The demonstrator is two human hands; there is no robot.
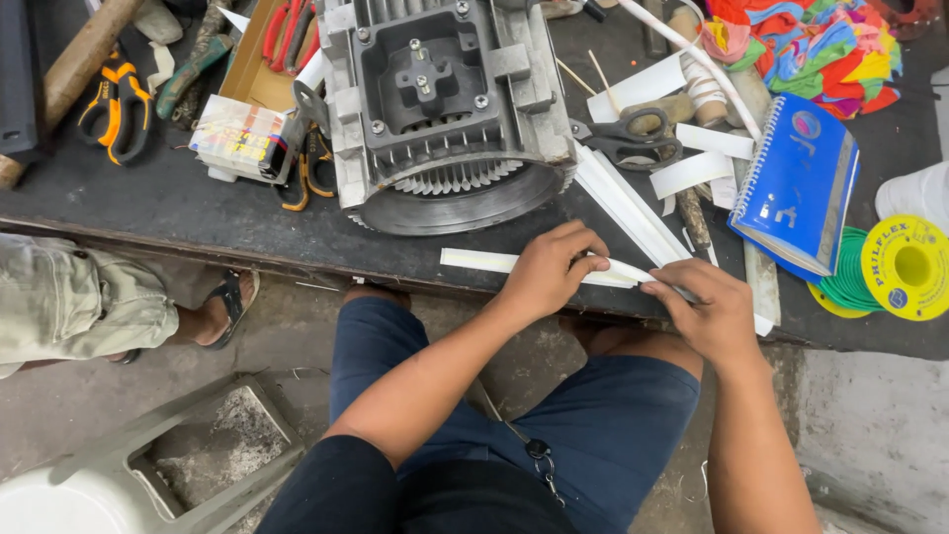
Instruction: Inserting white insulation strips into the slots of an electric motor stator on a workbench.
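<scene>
Item one: the white paper strip (514, 265), lying flat along the near edge of the dark workbench (148, 213), just in front of the motor housing (445, 109), our landmark for every entry below.

Left hand (549, 272): we record it pressed down on the strip in front of the housing and a little to its right, fingers curled, fingertips pinning the paper to the bench.

Right hand (707, 311): further right of the housing, we note it pinched shut on the strip's right end, thumb and forefinger closed on the paper; we cannot tell whether anything else is held with it.

Loose white strips (633, 208): a fanned bundle right of the housing, running diagonally toward the hands.

Scissors (628, 138): grey-handled, directly right of the housing, behind the bundle.

Blue spiral notebook (796, 188): well right of the housing.

Green wire on a yellow spool (895, 272): beyond the notebook, farthest right of the housing.

Orange-handled pliers (114, 104): well left of the housing.

Small printed box (237, 138): just left of the housing.

Colourful cloth (811, 44): behind and right of the housing.

Another person's sandalled foot (222, 307): on the floor, below and left of the housing.
</scene>
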